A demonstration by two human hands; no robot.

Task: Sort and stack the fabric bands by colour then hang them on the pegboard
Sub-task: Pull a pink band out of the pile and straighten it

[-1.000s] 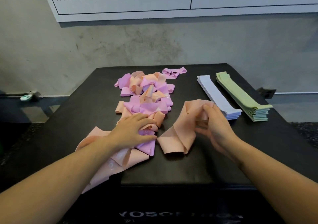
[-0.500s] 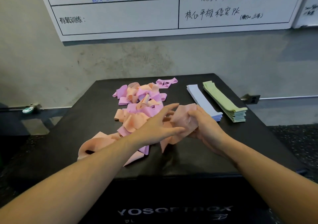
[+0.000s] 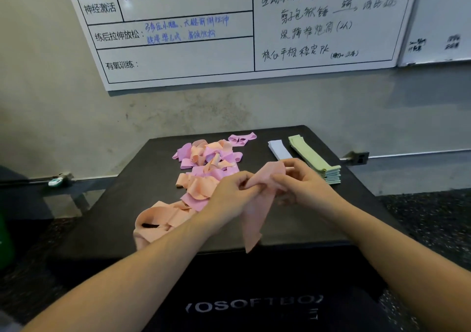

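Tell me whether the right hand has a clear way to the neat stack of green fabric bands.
Probably yes, though not free-handed: the right hand sits just near of the green stack with nothing between them, but it and the left hand both grip a peach fabric band, which it would have to release first.

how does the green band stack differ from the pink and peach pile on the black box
The stack of pale green fabric bands is one colour; the loose pile of pink and peach fabric bands mixes two. The green bands lie flat with edges aligned, while the pile's bands are curled and tangled. The green stack sits at the right of the black padded box, the pile nearer its middle and left. Neither is touched by a hand, and both rest on the box.
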